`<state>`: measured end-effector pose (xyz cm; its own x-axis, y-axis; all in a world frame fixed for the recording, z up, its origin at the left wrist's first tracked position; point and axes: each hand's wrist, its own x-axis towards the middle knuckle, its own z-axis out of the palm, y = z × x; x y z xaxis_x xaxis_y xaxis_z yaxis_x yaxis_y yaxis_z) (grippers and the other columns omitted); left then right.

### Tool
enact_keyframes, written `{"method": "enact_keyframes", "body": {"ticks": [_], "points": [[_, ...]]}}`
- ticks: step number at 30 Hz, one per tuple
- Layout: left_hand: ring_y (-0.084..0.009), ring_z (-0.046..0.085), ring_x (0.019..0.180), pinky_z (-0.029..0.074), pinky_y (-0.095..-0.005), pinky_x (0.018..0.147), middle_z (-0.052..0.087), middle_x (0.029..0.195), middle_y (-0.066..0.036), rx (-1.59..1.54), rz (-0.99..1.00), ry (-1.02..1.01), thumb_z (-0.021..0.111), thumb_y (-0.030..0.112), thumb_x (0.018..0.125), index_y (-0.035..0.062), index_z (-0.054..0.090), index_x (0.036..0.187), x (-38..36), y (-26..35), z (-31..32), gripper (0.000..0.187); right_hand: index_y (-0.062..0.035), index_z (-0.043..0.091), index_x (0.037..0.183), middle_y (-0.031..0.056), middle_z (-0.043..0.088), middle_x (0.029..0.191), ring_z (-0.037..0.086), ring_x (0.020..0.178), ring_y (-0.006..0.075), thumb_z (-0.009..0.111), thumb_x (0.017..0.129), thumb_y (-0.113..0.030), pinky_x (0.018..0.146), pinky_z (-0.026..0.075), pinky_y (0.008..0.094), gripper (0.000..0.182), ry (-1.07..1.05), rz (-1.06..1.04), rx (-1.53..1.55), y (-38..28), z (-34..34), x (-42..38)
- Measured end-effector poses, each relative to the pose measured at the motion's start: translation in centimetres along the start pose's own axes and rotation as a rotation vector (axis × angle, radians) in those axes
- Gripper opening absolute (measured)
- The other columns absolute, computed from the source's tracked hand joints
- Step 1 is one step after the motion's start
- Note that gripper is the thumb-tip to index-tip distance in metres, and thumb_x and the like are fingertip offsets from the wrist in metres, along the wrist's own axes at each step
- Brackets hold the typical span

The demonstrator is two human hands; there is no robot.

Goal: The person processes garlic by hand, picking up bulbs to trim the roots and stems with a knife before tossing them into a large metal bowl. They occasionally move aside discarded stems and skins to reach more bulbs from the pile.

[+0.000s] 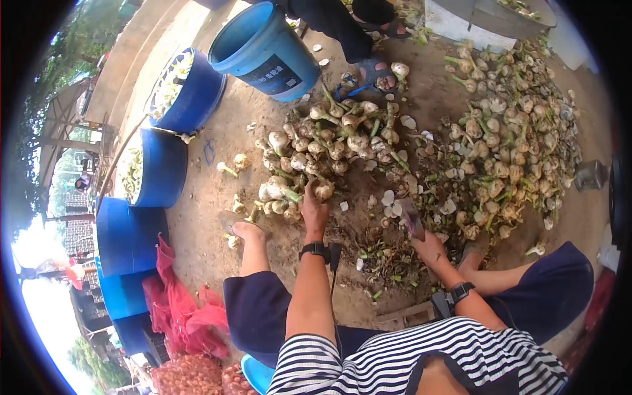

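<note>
In the head view, my left hand [315, 212] is closed around a garlic bulb [322, 189] at the near edge of a pile of garlic [339, 141] with stems on. My right hand [429, 247] grips a knife [413, 218] with a broad, flat blade, held up over the ground to the right of the pile. Its handle is hidden in my fingers. Cut stems and root trimmings [385, 260] lie on the dirt between my feet. Pale peeled skins [390, 203] are scattered beside the blade.
A larger garlic heap [520, 145] spreads along the right. An open blue bucket [263, 56] stands beyond the pile, near another person's feet [376, 72]. Blue tubs [161, 164] line the left, some filled with pale pieces. Red mesh sacks [187, 309] lie at lower left.
</note>
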<state>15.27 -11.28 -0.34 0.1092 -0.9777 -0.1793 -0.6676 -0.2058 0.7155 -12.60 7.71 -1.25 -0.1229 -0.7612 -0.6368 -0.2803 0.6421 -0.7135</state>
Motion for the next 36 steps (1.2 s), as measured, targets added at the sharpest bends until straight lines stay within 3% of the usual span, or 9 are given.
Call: {"method": "enact_keyframes", "body": {"ticks": [1,4,11,16,21,24,27,33,36], "points": [[-0.0283,0.051,0.124,0.038,-0.0398,0.107,0.06,0.126,-0.012,-0.289,-0.008,-0.075,0.072,0.003,0.077,0.0081,0.04,0.14,-1.8,0.5,0.1,0.071,-0.0008,0.061,0.11,0.0151,0.064,0.076,0.063,0.067,0.0299,0.06,0.091,-0.03,0.064,0.048,0.044,0.035,0.018,-0.039,-0.003,-0.3,-0.1,-0.3],[-0.0206,0.055,0.116,0.047,-0.0305,0.095,0.06,0.124,-0.008,-0.601,0.108,-0.169,0.071,0.005,0.083,0.0065,0.036,0.142,-7.0,1.9,1.0,0.069,-0.0012,0.062,0.108,0.0171,0.065,0.079,0.065,0.071,0.0338,0.061,0.09,-0.028,0.064,0.049,0.0447,0.033,0.151,-0.259,0.039,-1.6,-0.3,-1.6],[-0.0194,0.056,0.116,0.045,-0.0315,0.098,0.051,0.134,-0.012,-0.661,-0.007,-0.527,0.064,0.003,0.08,-0.0036,0.031,0.145,-15.8,4.9,0.0,0.072,-0.0049,0.061,0.092,0.015,0.065,0.082,0.065,0.073,0.0345,0.067,0.085,-0.017,0.063,0.053,0.0415,0.016,0.394,-0.867,-0.36,-5.9,-0.1,-6.3],[-0.0198,0.053,0.119,0.043,-0.0327,0.101,0.051,0.134,-0.012,-0.778,0.06,-0.447,0.067,0.002,0.081,-0.0007,0.034,0.141,-20.4,6.0,0.2,0.069,-0.006,0.057,0.09,0.0117,0.063,0.079,0.066,0.071,0.0311,0.064,0.081,-0.012,0.062,0.055,0.0405,0.013,0.46,-0.981,-0.442,-5.4,-0.4,-8.2],[-0.0121,0.058,0.09,0.048,-0.0271,0.078,0.063,0.106,-0.005,-0.625,0.036,-0.409,0.072,0.028,0.086,0.002,0.054,0.122,-22.6,8.1,-1.4,0.048,-0.0071,0.057,0.088,0.0095,0.06,0.077,0.066,0.069,0.0293,0.063,0.081,-0.013,0.058,0.054,0.0397,0.011,0.379,-1.091,-0.554,-5.9,-1.0,-10.8],[-0.0122,0.058,0.084,0.049,-0.0275,0.075,0.064,0.101,-0.005,-0.733,0.049,-0.477,0.069,0.029,0.087,0.0022,0.057,0.118,-23.4,8.3,-2.2,0.042,-0.008,0.057,0.086,0.0081,0.058,0.074,0.065,0.067,0.0268,0.062,0.082,-0.014,0.057,0.054,0.0379,0.009,0.431,-1.187,-0.555,-5.8,-0.3,-11.1],[-0.0107,0.058,0.078,0.049,-0.0268,0.068,0.064,0.095,-0.004,-0.567,0.027,-0.554,0.069,0.032,0.086,0.0023,0.058,0.114,-23.3,7.5,-3.2,0.042,-0.007,0.061,0.093,0.008,0.059,0.076,0.065,0.07,0.0271,0.065,0.08,-0.012,0.061,0.054,0.0377,0.015,0.374,-1.146,-0.609,-5.8,0.3,-11.7],[-0.0067,0.054,0.071,0.044,-0.0238,0.058,0.061,0.088,0.0,-0.508,0.355,-0.234,0.074,0.039,0.082,0.0019,0.058,0.112,-23.9,5.9,-2.1,0.051,-0.009,0.056,0.083,0.0062,0.056,0.071,0.065,0.064,0.0239,0.064,0.081,-0.014,0.056,0.053,0.0345,0.01,0.399,-1.268,-0.524,-6.1,0.6,-13.3],[-0.0069,0.054,0.071,0.044,-0.0235,0.059,0.061,0.089,-0.001,-0.497,0.283,-0.291,0.074,0.039,0.082,0.0019,0.058,0.113,-23.9,6.1,-3.2,0.051,-0.0087,0.056,0.084,0.0063,0.055,0.071,0.064,0.064,0.0237,0.064,0.081,-0.013,0.056,0.053,0.0345,0.01,0.459,-1.247,-0.549,-6.5,1.1,-13.6]]}}
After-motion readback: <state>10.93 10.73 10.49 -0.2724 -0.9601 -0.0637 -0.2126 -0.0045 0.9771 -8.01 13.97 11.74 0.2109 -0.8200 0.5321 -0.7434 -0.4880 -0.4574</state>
